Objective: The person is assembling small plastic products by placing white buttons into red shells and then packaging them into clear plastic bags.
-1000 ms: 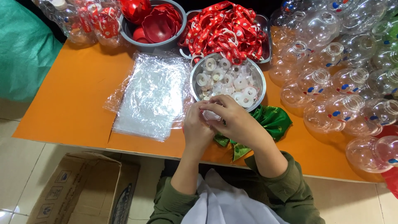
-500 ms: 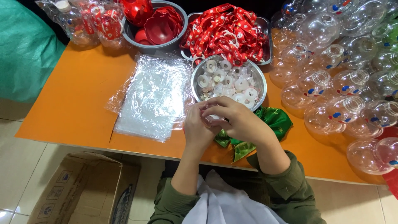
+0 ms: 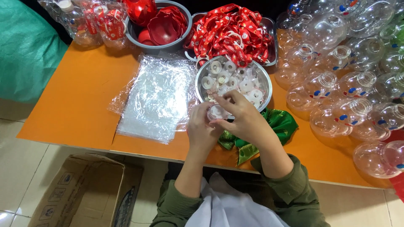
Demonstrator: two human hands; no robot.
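Both hands meet over the orange table [image 3: 75, 105], just in front of a metal bowl [image 3: 264, 80] filled with several small white round caps. My left hand [image 3: 201, 130] and my right hand [image 3: 243, 120] together grip one small clear-and-white round cap [image 3: 216, 112] between the fingertips. A crumpled green cloth [image 3: 282, 126] lies under and to the right of my right wrist. A stack of clear plastic bags [image 3: 158, 98] rests directly left of my left hand.
A grey bowl of red domed pieces [image 3: 162, 25] and a metal tray of red printed ribbons [image 3: 229, 31] stand at the back. Several clear round plastic bottles [image 3: 336, 96] crowd the right side. An open cardboard box [image 3: 84, 193] sits on the tiled floor; teal fabric [image 3: 25, 50] hangs left.
Both hands have stayed together at the bowl's front edge, fingers shifting slightly around the small cap. Nothing else has moved.
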